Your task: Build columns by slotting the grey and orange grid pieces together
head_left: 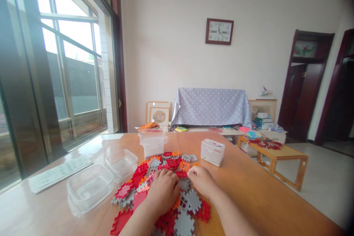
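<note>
Lying on the wooden surface (249, 184): heap of notched red, grey, orange tiles (184, 184). Left hand (164, 188) over it, right hand (201, 179) at its right edge — fingers of both curled; from here I cannot tell whether they grasp anything.

You are in what looks like a home, most likely its living room. Before you stands a wooden table (238, 188), and the tall window (79, 81) on your left lets in daylight. On the pale wall (166, 44) ahead you have a framed clock (219, 31); below it a dotted cloth (214, 107) covers something wide. Framed pictures (159, 117) lean to the left of the cloth, and small boxes (262, 122) are stacked to its right. Farther right you see a low bench (294, 156), a shiny floor (318, 177) and a dark door (311, 90) with a flower panel (305, 49) above it.
</note>
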Tool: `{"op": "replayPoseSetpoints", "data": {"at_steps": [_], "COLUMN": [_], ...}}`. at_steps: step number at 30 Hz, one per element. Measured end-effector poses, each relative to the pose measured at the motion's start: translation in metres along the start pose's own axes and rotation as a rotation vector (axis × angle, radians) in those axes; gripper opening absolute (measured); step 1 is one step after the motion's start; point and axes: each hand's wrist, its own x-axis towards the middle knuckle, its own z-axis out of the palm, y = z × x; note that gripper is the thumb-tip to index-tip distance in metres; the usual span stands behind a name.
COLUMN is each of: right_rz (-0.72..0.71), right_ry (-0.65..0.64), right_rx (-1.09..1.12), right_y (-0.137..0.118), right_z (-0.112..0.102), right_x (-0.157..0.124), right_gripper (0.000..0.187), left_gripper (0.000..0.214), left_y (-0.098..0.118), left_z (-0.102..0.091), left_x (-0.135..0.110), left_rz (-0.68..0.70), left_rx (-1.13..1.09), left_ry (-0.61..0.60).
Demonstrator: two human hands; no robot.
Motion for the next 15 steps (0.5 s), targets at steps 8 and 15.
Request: {"op": "replayPoseSetpoints", "data": {"at_steps": [8,15], "right_rz": [-0.008,0.100], "right_ry": [-0.049,-0.078], "right_rx": [-0.011,0.262], "right_y": [0.000,0.000], "right_z": [0.010,0.011], "right_x": [-0.001,0.002], "right_gripper": [0.018,0.017], "left_gripper": [0.022,0.023], "left_y": [-0.005,-0.005], "left_z": [0.008,0.007], "left_x": [0.000,0.000], "left_rz": [-0.014,0.002], "left_rx": [-0.027,-0.030], "left_ry": [0.036,0.042]}}
